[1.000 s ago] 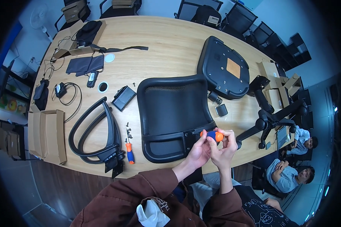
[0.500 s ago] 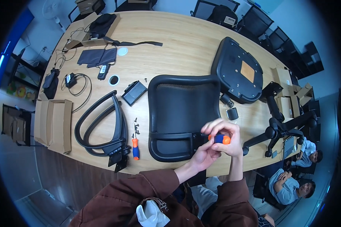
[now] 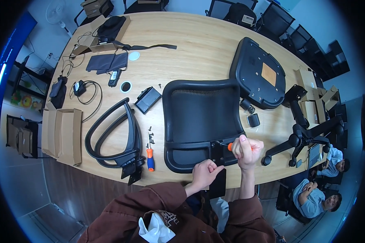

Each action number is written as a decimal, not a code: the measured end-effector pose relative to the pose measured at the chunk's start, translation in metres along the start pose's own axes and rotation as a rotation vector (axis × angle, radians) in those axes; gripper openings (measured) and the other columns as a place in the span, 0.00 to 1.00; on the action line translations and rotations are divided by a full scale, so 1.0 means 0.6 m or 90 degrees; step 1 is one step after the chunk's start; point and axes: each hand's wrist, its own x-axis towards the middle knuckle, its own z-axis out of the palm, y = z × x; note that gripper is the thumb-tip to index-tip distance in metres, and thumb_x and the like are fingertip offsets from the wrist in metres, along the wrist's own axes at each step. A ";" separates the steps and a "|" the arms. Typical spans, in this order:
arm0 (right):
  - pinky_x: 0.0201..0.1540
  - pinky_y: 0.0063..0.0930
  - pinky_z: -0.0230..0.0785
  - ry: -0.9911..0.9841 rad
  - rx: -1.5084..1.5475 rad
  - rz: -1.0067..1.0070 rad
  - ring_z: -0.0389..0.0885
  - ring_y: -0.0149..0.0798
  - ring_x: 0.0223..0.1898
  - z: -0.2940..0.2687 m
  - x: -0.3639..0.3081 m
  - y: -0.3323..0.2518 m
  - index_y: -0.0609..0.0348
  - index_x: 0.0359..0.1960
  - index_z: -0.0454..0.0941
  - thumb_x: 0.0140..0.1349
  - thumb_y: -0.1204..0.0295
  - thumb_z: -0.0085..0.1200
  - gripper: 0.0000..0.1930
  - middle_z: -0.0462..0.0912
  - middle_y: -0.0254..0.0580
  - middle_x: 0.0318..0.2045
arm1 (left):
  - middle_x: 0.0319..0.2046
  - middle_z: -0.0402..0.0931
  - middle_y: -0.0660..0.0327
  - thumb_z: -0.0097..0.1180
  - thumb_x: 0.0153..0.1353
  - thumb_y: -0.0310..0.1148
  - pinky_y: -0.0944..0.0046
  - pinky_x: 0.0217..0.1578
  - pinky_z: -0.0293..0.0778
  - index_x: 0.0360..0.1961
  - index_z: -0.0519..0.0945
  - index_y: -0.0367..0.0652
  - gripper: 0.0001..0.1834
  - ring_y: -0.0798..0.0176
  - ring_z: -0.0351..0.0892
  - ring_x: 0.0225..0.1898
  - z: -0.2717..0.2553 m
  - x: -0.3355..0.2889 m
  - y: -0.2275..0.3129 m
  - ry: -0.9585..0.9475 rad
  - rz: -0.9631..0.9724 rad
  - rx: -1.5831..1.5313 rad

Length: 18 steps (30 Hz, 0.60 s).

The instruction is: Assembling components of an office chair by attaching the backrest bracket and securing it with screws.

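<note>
My right hand (image 3: 246, 152) is closed around a screwdriver (image 3: 230, 146) with an orange handle end. Its shaft points left to the black bracket on the lower right of a black mesh chair backrest (image 3: 205, 109) lying on the table. My left hand (image 3: 205, 174) rests with curled fingers at the backrest's lower edge, thumb by the black metal bracket (image 3: 218, 182) that juts past the table edge. What lies under those fingers is hidden. A second screwdriver (image 3: 150, 159), orange and blue, lies to the left, below several loose screws (image 3: 151, 137).
Two looped black armrests (image 3: 114, 135) lie at left, next to an open cardboard box (image 3: 63, 135). A black box-shaped part (image 3: 147, 100) sits above the screws. At right are the upturned seat (image 3: 258, 75), a small black cylinder (image 3: 253, 120) and the wheeled base (image 3: 302, 137). Two people sit beyond.
Both hands were together around the screwdriver above the bracket. My left hand has let go and moved down-left to the backrest's edge; the right holds the screwdriver alone, its shaft toward the bracket.
</note>
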 end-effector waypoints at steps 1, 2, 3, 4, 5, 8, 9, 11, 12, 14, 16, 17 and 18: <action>0.14 0.23 0.51 0.032 0.010 -0.009 0.58 0.27 0.08 0.004 -0.001 0.001 0.55 0.06 0.59 0.74 0.76 0.41 0.30 0.62 0.33 0.05 | 0.13 0.71 0.68 0.76 0.53 0.42 0.66 0.20 0.68 0.20 0.79 0.41 0.20 0.72 0.71 0.16 -0.001 0.004 -0.004 -0.001 0.000 -0.001; 0.14 0.23 0.51 0.032 0.009 -0.009 0.58 0.27 0.08 0.008 -0.002 0.002 0.55 0.06 0.59 0.74 0.76 0.41 0.30 0.62 0.33 0.05 | 0.13 0.72 0.66 0.76 0.53 0.41 0.64 0.20 0.69 0.20 0.79 0.41 0.19 0.69 0.72 0.15 -0.002 0.008 -0.008 0.000 0.023 0.038; 0.14 0.23 0.51 0.069 0.004 -0.025 0.59 0.27 0.08 0.014 -0.004 0.003 0.55 0.07 0.59 0.75 0.75 0.41 0.30 0.62 0.33 0.05 | 0.14 0.73 0.65 0.75 0.53 0.40 0.62 0.20 0.69 0.20 0.79 0.42 0.18 0.66 0.73 0.15 -0.002 0.011 -0.012 0.001 0.045 0.077; 0.14 0.22 0.50 0.105 -0.001 -0.042 0.59 0.27 0.08 0.020 -0.005 0.005 0.55 0.07 0.59 0.76 0.74 0.41 0.30 0.61 0.33 0.06 | 0.14 0.73 0.65 0.75 0.53 0.40 0.62 0.20 0.69 0.20 0.79 0.42 0.18 0.66 0.73 0.15 0.000 0.011 -0.015 0.000 0.045 0.076; 0.14 0.22 0.50 0.105 -0.003 -0.041 0.59 0.27 0.08 0.028 -0.007 0.007 0.55 0.07 0.59 0.76 0.74 0.41 0.30 0.61 0.33 0.06 | 0.14 0.74 0.64 0.75 0.53 0.39 0.61 0.20 0.69 0.20 0.79 0.42 0.17 0.64 0.74 0.15 0.003 0.012 -0.017 0.012 0.049 0.073; 0.14 0.22 0.51 0.181 -0.045 -0.074 0.59 0.26 0.08 0.054 -0.013 0.014 0.56 0.09 0.60 0.76 0.73 0.41 0.29 0.62 0.33 0.06 | 0.14 0.74 0.63 0.75 0.52 0.39 0.60 0.20 0.70 0.20 0.80 0.42 0.17 0.62 0.75 0.15 0.004 0.010 -0.015 0.028 0.050 0.071; 0.14 0.21 0.51 0.211 -0.066 -0.077 0.59 0.25 0.09 0.061 -0.016 0.018 0.56 0.09 0.60 0.76 0.73 0.41 0.29 0.62 0.33 0.06 | 0.14 0.74 0.63 0.75 0.52 0.39 0.60 0.20 0.70 0.20 0.80 0.41 0.17 0.62 0.74 0.15 0.003 0.010 -0.012 0.033 0.048 0.073; 0.15 0.21 0.51 0.238 -0.080 -0.078 0.59 0.25 0.09 0.070 -0.015 0.020 0.56 0.10 0.61 0.77 0.73 0.41 0.29 0.63 0.33 0.07 | 0.14 0.75 0.62 0.75 0.52 0.39 0.60 0.20 0.70 0.20 0.80 0.41 0.17 0.63 0.74 0.15 0.004 0.010 -0.009 0.029 0.038 0.069; 0.15 0.21 0.52 0.219 -0.089 -0.056 0.59 0.25 0.09 0.068 -0.011 0.016 0.56 0.09 0.60 0.77 0.72 0.41 0.29 0.63 0.33 0.07 | 0.14 0.76 0.62 0.75 0.53 0.38 0.61 0.20 0.70 0.20 0.80 0.40 0.17 0.64 0.75 0.15 0.001 0.010 -0.009 0.023 0.029 0.062; 0.17 0.19 0.53 0.161 0.016 -0.037 0.63 0.22 0.12 0.048 -0.010 0.022 0.60 0.14 0.65 0.71 0.78 0.52 0.22 0.67 0.31 0.11 | 0.15 0.76 0.61 0.75 0.53 0.38 0.62 0.21 0.71 0.21 0.80 0.39 0.17 0.66 0.75 0.15 -0.010 0.015 -0.015 -0.022 0.007 0.050; 0.19 0.18 0.54 0.202 -0.014 -0.064 0.64 0.21 0.14 0.054 -0.017 0.034 0.59 0.18 0.67 0.69 0.78 0.55 0.18 0.68 0.30 0.14 | 0.16 0.78 0.62 0.74 0.55 0.36 0.68 0.23 0.72 0.22 0.81 0.37 0.16 0.73 0.74 0.17 -0.029 0.021 -0.019 -0.101 -0.015 -0.004; 0.20 0.18 0.56 0.246 -0.050 -0.089 0.64 0.21 0.16 0.058 -0.020 0.034 0.59 0.22 0.68 0.67 0.79 0.58 0.15 0.70 0.30 0.17 | 0.16 0.78 0.62 0.74 0.55 0.36 0.68 0.23 0.72 0.22 0.81 0.37 0.16 0.73 0.74 0.17 -0.045 0.022 -0.019 -0.097 -0.014 0.001; 0.23 0.16 0.57 0.264 -0.060 -0.093 0.65 0.20 0.19 0.066 -0.026 0.032 0.58 0.27 0.67 0.64 0.80 0.61 0.13 0.70 0.29 0.21 | 0.17 0.78 0.64 0.74 0.56 0.36 0.69 0.23 0.72 0.23 0.82 0.37 0.15 0.75 0.74 0.18 -0.063 0.022 -0.020 -0.074 0.021 -0.005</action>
